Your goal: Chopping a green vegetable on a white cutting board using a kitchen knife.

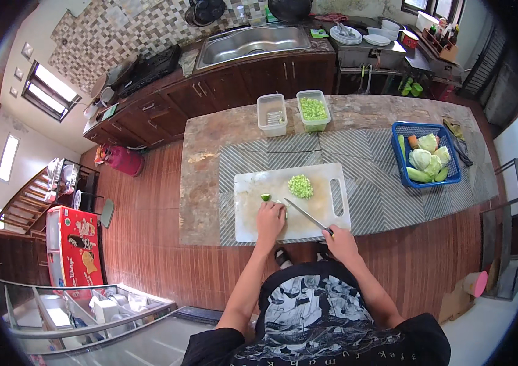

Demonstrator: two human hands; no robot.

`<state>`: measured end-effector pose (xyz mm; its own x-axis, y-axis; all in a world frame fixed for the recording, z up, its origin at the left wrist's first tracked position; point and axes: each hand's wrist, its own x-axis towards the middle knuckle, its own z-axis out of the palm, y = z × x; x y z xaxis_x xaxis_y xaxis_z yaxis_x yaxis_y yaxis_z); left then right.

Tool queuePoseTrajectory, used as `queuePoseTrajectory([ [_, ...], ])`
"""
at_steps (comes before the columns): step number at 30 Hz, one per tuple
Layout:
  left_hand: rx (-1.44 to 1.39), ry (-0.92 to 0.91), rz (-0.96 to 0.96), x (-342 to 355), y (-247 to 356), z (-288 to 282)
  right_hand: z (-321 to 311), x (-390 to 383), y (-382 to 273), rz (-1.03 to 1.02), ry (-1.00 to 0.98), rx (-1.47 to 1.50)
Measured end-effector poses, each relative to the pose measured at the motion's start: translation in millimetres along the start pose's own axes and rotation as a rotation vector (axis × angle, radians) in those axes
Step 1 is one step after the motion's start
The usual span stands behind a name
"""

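My left hand (271, 218) presses with curled fingers on pale green vegetable strips, which look like cucumber, on the white cutting board (250, 216). The strips are mostly hidden under the fingers. In my right hand (341, 241) is the black handle of a knife (307, 213); its blade slants up and left, with the tip close to my left fingers. Beyond the blade lies a heap of diced pale green vegetable (301, 186). A dark-skinned cut end piece (265, 197) rests just above my left hand.
Two clear plastic tubs stand beyond the board: one nearly bare tub (271, 116), the other tub (315, 127) filled with green dice. At right, a blue basket (426, 183) holds cabbages and long green vegetables, beside a dark tool-like object (463, 149). A sink (256, 46) lines the far counter.
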<state>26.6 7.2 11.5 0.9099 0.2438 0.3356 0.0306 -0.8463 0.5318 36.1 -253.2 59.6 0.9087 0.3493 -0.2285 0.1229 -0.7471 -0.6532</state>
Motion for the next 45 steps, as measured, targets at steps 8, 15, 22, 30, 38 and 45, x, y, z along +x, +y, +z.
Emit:
queuePoseTrajectory([
  [8,-0.086,0.110,0.062,-2,-3,1,15,-6,-6,-0.024,0.049,-0.179],
  [15,-0.170,0.178,0.112,-6,-10,2,31,-10,-6,-0.088,0.021,-0.422],
  [22,-0.187,0.178,0.086,-6,-9,1,39,7,-4,-0.117,0.078,-0.312],
  [30,-0.193,0.179,0.059,-7,-11,1,35,-5,-9,-0.075,-0.010,-0.304],
  [38,-0.196,0.202,0.068,-6,-12,1,41,11,-15,-0.075,0.043,-0.315],
  [45,-0.208,0.207,0.056,-6,-12,1,43,-6,-15,-0.045,0.008,-0.283],
])
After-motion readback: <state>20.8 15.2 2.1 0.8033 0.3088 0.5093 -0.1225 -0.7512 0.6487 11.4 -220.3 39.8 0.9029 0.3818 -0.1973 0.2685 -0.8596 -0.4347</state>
